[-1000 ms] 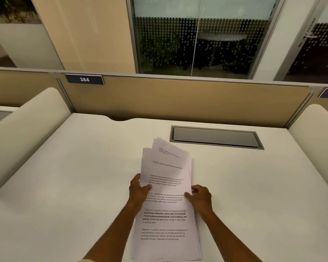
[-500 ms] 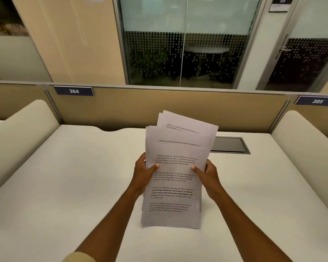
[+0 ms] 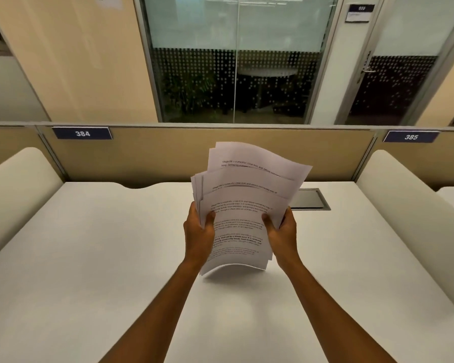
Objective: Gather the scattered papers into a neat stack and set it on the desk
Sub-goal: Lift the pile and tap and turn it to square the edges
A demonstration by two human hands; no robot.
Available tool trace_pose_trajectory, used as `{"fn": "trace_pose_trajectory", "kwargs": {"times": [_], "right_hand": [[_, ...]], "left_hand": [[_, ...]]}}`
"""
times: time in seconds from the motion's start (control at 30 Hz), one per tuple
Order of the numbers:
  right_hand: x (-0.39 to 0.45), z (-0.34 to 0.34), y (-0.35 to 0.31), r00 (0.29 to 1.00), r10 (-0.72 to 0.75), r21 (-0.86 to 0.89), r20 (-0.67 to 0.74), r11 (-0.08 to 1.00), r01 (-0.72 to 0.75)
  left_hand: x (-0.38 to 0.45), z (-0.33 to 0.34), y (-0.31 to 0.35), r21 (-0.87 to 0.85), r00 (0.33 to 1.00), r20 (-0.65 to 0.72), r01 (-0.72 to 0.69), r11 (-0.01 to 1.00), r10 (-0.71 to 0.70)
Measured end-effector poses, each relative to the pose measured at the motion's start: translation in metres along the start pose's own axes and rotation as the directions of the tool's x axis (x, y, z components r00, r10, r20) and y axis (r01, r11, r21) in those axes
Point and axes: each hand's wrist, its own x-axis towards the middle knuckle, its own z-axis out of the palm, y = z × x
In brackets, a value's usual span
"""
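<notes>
Several printed white papers [image 3: 243,205] hang in the air above the white desk [image 3: 89,258], held upright and tilted away from me. Their top edges are staggered and fanned, and the bottom edges curl forward. My left hand [image 3: 198,234] grips the left edge of the bundle, thumb on the front sheet. My right hand [image 3: 282,231] grips the right edge the same way. The bottom of the papers floats clear of the desk surface.
A grey cable hatch [image 3: 309,200] is set into the desk behind the papers. Padded cream dividers stand at the left [image 3: 16,189] and right [image 3: 409,210]. A tan back panel [image 3: 155,155] carries number plates 384 and 385.
The papers went from lying on the desk to being lifted upright in both hands. They now sit higher and clear of the surface, with the sheets more fanned at the top.
</notes>
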Motion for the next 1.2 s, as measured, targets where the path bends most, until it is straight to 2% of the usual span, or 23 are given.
{"fn": "trace_pose_trajectory", "kwargs": {"times": [0.17, 0.37, 0.57, 0.83, 1.07, 1.2], "right_hand": [[-0.004, 0.002, 0.007, 1.0, 0.013, 0.012, -0.017, 1.0, -0.013], [-0.008, 0.003, 0.012, 1.0, 0.003, -0.036, -0.003, 0.999, -0.003], [-0.017, 0.002, 0.019, 1.0, -0.004, -0.086, -0.002, 0.996, 0.004], [-0.016, 0.004, 0.016, 1.0, -0.031, -0.054, 0.0, 0.998, 0.031], [-0.01, 0.005, 0.006, 0.999, -0.049, -0.044, -0.007, 0.998, 0.048], [-0.008, 0.009, -0.002, 0.999, -0.006, -0.018, -0.037, 1.0, 0.005]], "left_hand": [[-0.008, 0.001, -0.004, -0.03, 1.0, -0.002, 0.029, 0.999, -0.03], [-0.012, -0.002, -0.008, -0.04, 0.994, -0.021, 0.104, 0.994, -0.105], [-0.02, -0.007, -0.012, -0.111, 0.991, -0.054, 0.118, 0.987, -0.125], [-0.017, -0.004, -0.005, -0.157, 0.985, -0.124, 0.1, 0.982, -0.12], [-0.004, 0.001, 0.005, -0.196, 0.963, -0.197, 0.146, 0.97, -0.185], [0.003, 0.004, 0.012, -0.177, 0.942, -0.209, 0.228, 0.957, -0.263]]}}
